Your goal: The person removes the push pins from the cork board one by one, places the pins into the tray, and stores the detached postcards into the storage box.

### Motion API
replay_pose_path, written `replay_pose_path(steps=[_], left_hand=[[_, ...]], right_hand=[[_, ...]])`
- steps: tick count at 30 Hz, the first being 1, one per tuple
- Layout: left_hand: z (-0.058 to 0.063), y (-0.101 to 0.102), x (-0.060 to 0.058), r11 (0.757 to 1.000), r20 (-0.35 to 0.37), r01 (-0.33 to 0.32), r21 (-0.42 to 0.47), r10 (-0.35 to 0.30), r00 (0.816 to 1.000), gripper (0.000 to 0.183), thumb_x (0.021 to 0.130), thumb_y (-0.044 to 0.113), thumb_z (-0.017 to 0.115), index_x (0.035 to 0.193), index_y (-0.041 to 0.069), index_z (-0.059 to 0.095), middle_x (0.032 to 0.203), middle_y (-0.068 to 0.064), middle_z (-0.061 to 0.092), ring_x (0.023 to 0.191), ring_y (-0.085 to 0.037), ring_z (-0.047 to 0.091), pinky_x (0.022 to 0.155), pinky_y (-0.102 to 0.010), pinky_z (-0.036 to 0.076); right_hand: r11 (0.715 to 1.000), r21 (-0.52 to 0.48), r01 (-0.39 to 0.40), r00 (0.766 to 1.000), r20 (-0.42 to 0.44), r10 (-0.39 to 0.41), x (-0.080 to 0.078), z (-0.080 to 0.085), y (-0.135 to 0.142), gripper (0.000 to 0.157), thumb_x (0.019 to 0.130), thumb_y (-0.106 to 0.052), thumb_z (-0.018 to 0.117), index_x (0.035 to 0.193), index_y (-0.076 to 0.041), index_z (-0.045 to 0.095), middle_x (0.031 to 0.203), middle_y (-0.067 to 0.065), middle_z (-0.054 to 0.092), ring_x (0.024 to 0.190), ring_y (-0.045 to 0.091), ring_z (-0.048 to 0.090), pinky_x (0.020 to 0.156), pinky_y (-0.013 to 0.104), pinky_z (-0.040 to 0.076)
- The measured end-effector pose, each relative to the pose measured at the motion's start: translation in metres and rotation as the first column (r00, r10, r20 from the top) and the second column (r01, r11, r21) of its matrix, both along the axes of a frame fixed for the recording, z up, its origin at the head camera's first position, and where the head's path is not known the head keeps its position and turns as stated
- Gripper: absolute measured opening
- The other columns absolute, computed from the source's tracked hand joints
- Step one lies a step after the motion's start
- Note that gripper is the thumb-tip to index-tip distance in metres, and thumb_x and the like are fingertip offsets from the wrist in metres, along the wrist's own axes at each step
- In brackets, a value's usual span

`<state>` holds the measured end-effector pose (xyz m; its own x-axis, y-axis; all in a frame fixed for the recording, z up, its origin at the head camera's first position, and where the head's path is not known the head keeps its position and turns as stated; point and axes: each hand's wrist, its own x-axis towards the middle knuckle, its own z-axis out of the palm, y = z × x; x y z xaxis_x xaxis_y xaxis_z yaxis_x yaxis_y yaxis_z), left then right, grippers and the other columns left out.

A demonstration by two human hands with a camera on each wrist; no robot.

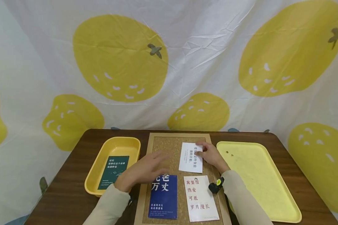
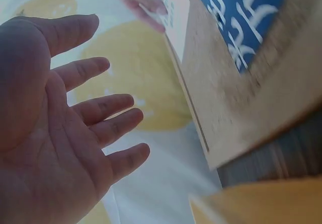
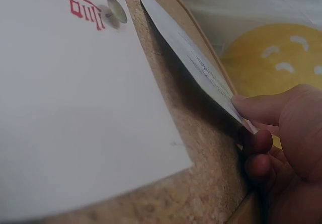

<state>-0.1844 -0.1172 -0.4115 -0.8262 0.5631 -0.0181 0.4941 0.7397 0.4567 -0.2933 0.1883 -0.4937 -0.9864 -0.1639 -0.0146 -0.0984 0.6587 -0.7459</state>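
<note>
A cork board (image 1: pixel 165 144) in a light wooden frame lies on the table. My right hand (image 1: pixel 212 155) pinches the right edge of a white card with dark writing (image 1: pixel 186 159) between thumb and fingers. In the right wrist view that card (image 3: pixel 196 63) is tilted, its held edge raised off the cork. My left hand (image 1: pixel 145 168) hovers over the board's left side with fingers spread, and its palm (image 2: pixel 55 148) holds nothing. Below lie a blue card (image 1: pixel 163 200) and a white card with red writing (image 1: pixel 201 203), which bears a thumbtack (image 3: pixel 116 10) near its top.
Left of the board stands an orange-yellow bin (image 1: pixel 128 142) with a dark green card (image 1: pixel 115 168) in it. A pale yellow tray (image 1: pixel 259 184) lies to the right, with a few small dark pieces (image 1: pixel 227 152) near its far left corner. A lemon-patterned cloth (image 1: pixel 197 62) hangs behind the table.
</note>
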Motion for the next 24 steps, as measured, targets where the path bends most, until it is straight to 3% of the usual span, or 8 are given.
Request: replay_pose_path(steps=[12, 15, 20, 24], left_hand=[[0.005, -0.055, 0.010, 0.989, 0.036, -0.141, 0.052, 0.139, 0.990, 0.057, 0.102, 0.030, 0.056, 0.153, 0.014, 0.039, 0.160, -0.020, 0.028, 0.145, -0.041, 0.029, 0.113, -0.059, 0.031], [0.004, -0.069, 0.014, 0.986, 0.017, -0.162, 0.040, 0.161, 0.987, 0.056, 0.102, 0.031, 0.056, 0.153, 0.013, 0.040, 0.159, -0.022, 0.030, 0.144, -0.042, 0.031, 0.112, -0.060, 0.032], [-0.002, -0.100, 0.021, 0.984, -0.076, -0.169, 0.053, 0.172, 0.982, 0.054, 0.101, 0.027, 0.059, 0.148, 0.006, 0.045, 0.155, -0.027, 0.033, 0.141, -0.048, 0.033, 0.109, -0.064, 0.033], [-0.003, -0.127, 0.027, 0.975, -0.065, -0.209, 0.080, 0.214, 0.975, 0.054, 0.100, 0.027, 0.060, 0.148, 0.006, 0.045, 0.157, -0.028, 0.028, 0.143, -0.050, 0.026, 0.107, -0.068, 0.031]], right_hand=[[1.000, -0.016, -0.006, 1.000, -0.005, 0.006, 0.000, 0.001, 0.000, 0.045, 0.091, -0.015, 0.071, 0.134, -0.008, 0.060, 0.092, 0.009, 0.056, 0.082, 0.022, 0.049, 0.067, 0.031, 0.038], [1.000, -0.016, -0.008, 1.000, -0.010, 0.007, 0.000, 0.001, 0.000, 0.045, 0.091, -0.014, 0.071, 0.134, -0.008, 0.061, 0.091, 0.009, 0.056, 0.080, 0.021, 0.049, 0.066, 0.030, 0.037], [1.000, -0.022, -0.007, 1.000, -0.008, 0.007, -0.001, 0.000, 0.000, 0.045, 0.091, -0.015, 0.072, 0.134, -0.009, 0.061, 0.090, 0.008, 0.055, 0.079, 0.021, 0.049, 0.064, 0.030, 0.038], [0.999, -0.041, -0.003, 1.000, 0.002, 0.004, 0.000, 0.000, 0.000, 0.044, 0.091, -0.014, 0.072, 0.133, -0.008, 0.062, 0.087, 0.008, 0.054, 0.072, 0.019, 0.049, 0.058, 0.028, 0.039]])
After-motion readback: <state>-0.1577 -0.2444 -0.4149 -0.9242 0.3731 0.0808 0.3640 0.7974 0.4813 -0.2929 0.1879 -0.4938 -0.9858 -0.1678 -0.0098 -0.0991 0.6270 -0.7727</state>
